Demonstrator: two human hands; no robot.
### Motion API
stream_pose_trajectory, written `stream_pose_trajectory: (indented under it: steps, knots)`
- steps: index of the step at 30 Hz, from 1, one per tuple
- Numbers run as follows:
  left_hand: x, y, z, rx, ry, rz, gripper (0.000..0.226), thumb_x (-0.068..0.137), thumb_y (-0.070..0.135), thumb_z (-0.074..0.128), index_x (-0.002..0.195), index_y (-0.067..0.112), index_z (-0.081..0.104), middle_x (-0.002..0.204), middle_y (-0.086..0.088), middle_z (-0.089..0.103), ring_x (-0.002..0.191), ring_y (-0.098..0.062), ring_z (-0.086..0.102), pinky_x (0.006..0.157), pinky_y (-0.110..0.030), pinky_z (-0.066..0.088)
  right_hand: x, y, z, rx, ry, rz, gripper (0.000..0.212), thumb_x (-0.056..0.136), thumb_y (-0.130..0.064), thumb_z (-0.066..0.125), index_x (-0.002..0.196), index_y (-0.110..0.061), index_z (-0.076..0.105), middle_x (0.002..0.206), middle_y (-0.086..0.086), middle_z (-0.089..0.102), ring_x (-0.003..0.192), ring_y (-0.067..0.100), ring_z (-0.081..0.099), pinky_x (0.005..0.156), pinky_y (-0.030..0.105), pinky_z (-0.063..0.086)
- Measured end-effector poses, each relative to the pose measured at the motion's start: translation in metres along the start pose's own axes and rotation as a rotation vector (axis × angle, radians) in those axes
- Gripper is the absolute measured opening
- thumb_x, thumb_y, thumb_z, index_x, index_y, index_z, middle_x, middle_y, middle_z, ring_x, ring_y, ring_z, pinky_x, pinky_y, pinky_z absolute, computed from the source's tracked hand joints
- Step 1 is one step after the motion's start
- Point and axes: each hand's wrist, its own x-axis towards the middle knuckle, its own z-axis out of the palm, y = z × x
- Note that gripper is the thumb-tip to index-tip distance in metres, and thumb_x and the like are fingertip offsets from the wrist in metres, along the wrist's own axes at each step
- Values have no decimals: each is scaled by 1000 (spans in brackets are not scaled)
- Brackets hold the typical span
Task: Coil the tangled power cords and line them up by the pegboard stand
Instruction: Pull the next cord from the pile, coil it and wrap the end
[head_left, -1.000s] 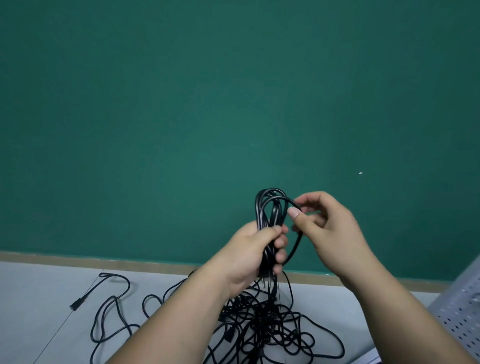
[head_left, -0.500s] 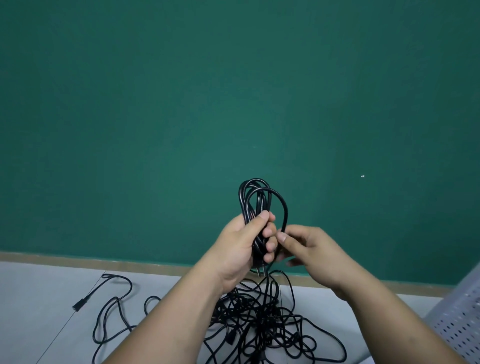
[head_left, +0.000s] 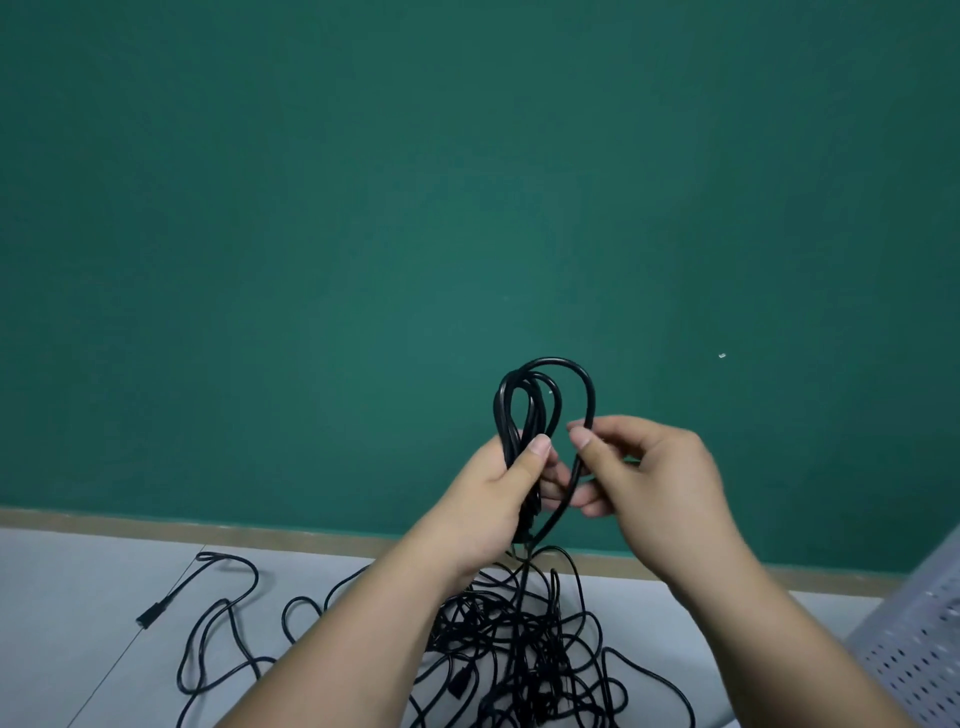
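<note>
Rising from left fingers (head_left: 537, 453), the cord (head_left: 590, 395) loops into right fingers (head_left: 583, 441).

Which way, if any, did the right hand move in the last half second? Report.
Yes. The right hand rose toward the white speck on the green wall.

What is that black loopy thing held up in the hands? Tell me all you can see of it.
It is a black power cord, thin, smooth and rubbery-looking, gathered into several upright loops in front of the green wall. The left hand grips the bundle at its middle, and the right hand pinches the outermost, widest loop. Below the hands its free length hangs down into the tangled pile of cords on the grey surface.
</note>
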Motion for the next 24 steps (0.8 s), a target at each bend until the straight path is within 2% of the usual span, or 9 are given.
stream_pose_trajectory:
  steps: [2,4,7,11,14,16,17,21,24]
  knots:
    - [0,0,0,23,-27,12,29,114,31,42,109,9,61,101,-10,74,93,-22,73,97,-39,57,2,5,1,-69,14,-20,5,98,-30,74,101,-29,78,64,-5,74,60,10,73,73,30,63]
    - [-1,0,2,-16,-70,3,31,115,30,41,121,6,60,113,-22,73,92,-30,74,99,-45,57,2,5,1,-250,30,-78,7,99,-34,72,100,-33,78,65,-13,72,63,1,68,65,17,52]
    - [-4,-1,4,-36,-90,-20,33,114,31,43,129,6,58,114,-29,68,83,-28,70,88,-45,60,3,9,3,-518,42,-152,19,103,-41,61,98,-34,78,79,-9,63,75,10,61,69,32,47]
    - [-4,-3,4,-66,-83,-47,27,113,25,46,121,1,56,95,-14,64,73,-24,63,73,-42,60,6,12,4,-562,-70,-160,37,108,-40,48,79,-27,67,86,-7,48,79,9,53,70,34,44]
    - [-4,-3,3,-114,-100,-90,22,113,21,48,119,1,55,86,-7,57,67,-19,55,67,-39,57,7,13,0,-548,-78,-177,24,110,-37,45,108,-32,68,96,-12,53,90,15,57,81,39,49]
    - [-4,-3,4,-125,-115,-119,18,112,20,49,117,4,56,82,-3,54,65,-17,51,64,-37,56,9,11,-1,-436,-28,-189,36,111,-35,44,145,-39,53,106,-17,56,94,15,58,83,36,47]
    - [-5,-3,5,-126,-124,-133,17,112,20,49,116,5,57,82,-3,54,65,-17,51,64,-37,56,9,9,-2,-390,2,-201,43,112,-35,43,154,-42,45,105,-17,57,92,14,58,81,35,46]
    - [-7,-3,8,-80,-140,-138,19,112,21,50,115,5,59,88,-7,63,72,-20,60,63,-35,54,10,11,-4,-425,91,-297,35,110,-39,45,140,-42,64,112,-17,73,96,11,68,83,32,53]
    - [-7,-4,7,-79,-145,-139,21,112,22,50,118,5,60,89,-7,63,73,-20,60,63,-35,52,10,13,-2,-451,85,-275,32,109,-41,47,131,-43,69,100,-19,76,84,8,68,74,29,51]
